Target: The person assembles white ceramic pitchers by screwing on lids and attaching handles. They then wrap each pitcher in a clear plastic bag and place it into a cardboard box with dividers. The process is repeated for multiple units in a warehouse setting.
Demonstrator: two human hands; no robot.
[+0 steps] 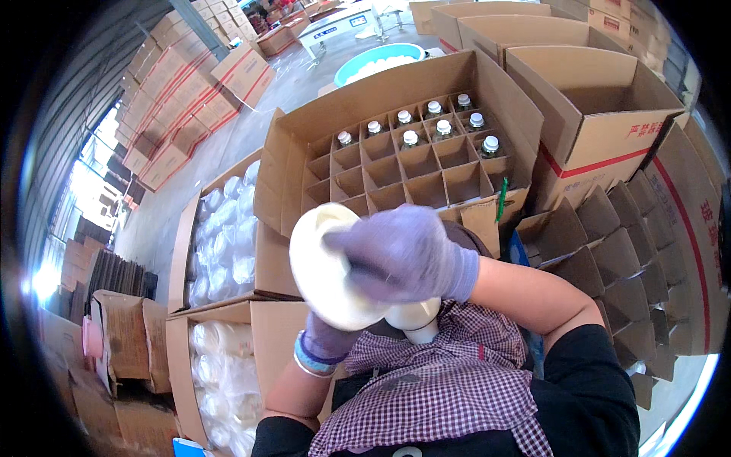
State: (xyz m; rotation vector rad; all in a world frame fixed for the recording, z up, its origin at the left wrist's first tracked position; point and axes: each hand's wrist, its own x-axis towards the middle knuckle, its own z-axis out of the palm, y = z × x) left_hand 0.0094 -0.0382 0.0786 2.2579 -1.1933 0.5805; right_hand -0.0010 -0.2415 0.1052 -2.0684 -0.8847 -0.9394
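Observation:
A smooth, rounded cream-white object [324, 263] is held up in front of my chest; its exact kind does not show. My left hand [326, 340], in a purple glove, grips it from below, its fingers hidden behind it. My right hand [407, 255], also gloved and blurred by motion, closes over its right side; what its fingertips pinch is hidden. Under my right hand, against the checked apron, is a second white thing [417, 318] with a narrower lower end. Just beyond stands an open carton [381, 95] with cardboard dividers. Several clear bottles [443, 129] with white caps fill its far cells.
Open cartons [221, 305] of bagged, clear-looking items stand at the left. Empty open cartons [586, 107] and loose dividers [624, 259] crowd the right. A green pen-like stick [502, 199] sits at the carton's near edge. A blue tub [381, 59] of white pieces lies behind.

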